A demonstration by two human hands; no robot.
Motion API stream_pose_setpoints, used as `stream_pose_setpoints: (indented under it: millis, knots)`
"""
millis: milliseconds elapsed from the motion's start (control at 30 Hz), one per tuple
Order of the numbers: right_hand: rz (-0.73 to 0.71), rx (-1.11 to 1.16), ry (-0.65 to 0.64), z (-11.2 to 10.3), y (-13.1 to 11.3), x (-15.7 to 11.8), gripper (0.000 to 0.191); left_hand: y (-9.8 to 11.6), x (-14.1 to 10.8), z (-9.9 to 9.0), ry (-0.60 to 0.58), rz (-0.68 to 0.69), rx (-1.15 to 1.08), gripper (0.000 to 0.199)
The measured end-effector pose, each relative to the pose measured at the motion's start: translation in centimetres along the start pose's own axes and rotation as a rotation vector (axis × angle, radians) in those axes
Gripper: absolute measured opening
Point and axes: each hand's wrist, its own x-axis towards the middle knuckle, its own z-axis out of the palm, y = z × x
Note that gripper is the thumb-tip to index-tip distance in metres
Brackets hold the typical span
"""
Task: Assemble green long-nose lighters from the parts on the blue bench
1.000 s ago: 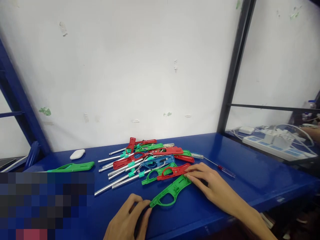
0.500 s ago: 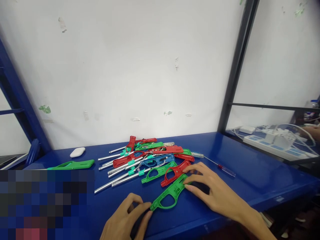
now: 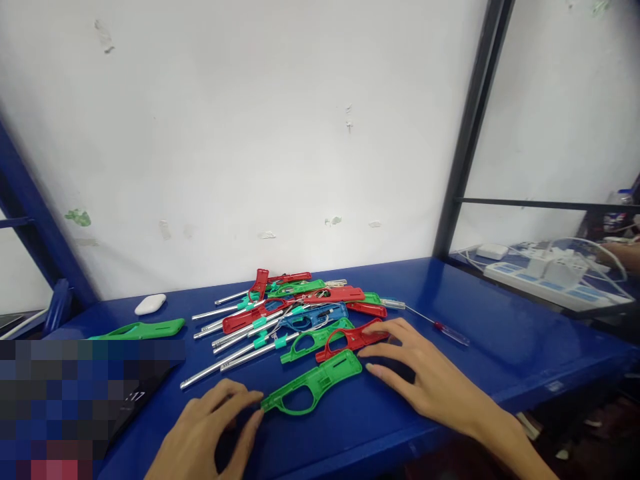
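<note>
My left hand (image 3: 213,423) pinches the narrow tip of a green plastic lighter casing half (image 3: 320,380) between thumb and fingers. The casing lies low over the blue table, its hollow inner side up and its trigger loop toward me. My right hand (image 3: 407,367) is at the wide end of a red casing half (image 3: 350,340), fingers apart, with fingertips touching or nearly touching it. Its thumb is just off the green casing's wide end. Beyond lies another green casing half (image 3: 303,347), beside a pile of long-necked lighter parts with metal tubes (image 3: 260,357).
A screwdriver (image 3: 450,333) with a clear purple-red handle lies right of the pile. At the left are a white rounded case (image 3: 150,305) and a green lighter body (image 3: 160,329). A power strip (image 3: 550,283) with cables stands beyond the dark frame post (image 3: 465,153).
My left hand has drawn the green casing left, away from my right hand, which has let go of its wide end. The red casing has turned slightly under my right fingertips.
</note>
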Motion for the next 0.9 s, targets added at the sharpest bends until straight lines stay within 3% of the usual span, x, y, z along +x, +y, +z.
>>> stream_pose_setpoints:
  millis: [100, 200, 533, 700, 900]
  knots:
    - [-0.001, 0.001, -0.047, -0.3, -0.5, -0.1, 0.034, -0.8, 0.6, -0.1, 0.035, -0.068, 0.074, 0.045]
    - [-0.009, 0.005, -0.098, -0.6, -0.9, -0.1, 0.036, -0.6, 1.3, -0.1, -0.016, -0.128, 0.101, 0.052]
    - [-0.083, 0.071, -0.104, -0.6, -1.5, -0.1, 0.027, -0.3, 1.7, -0.7, -0.143, -0.259, 0.048, 0.040]
    - [-0.174, 0.120, -0.114, -0.2, -2.0, -0.1, 0.018, -0.6, 0.9, -0.4, -0.085, -0.289, 0.026, 0.042]
    - [-0.180, 0.135, -0.093, -0.3, -2.5, -0.1, 0.018, -1.4, 0.9, -0.7, 0.003, -0.302, -0.007, 0.031]
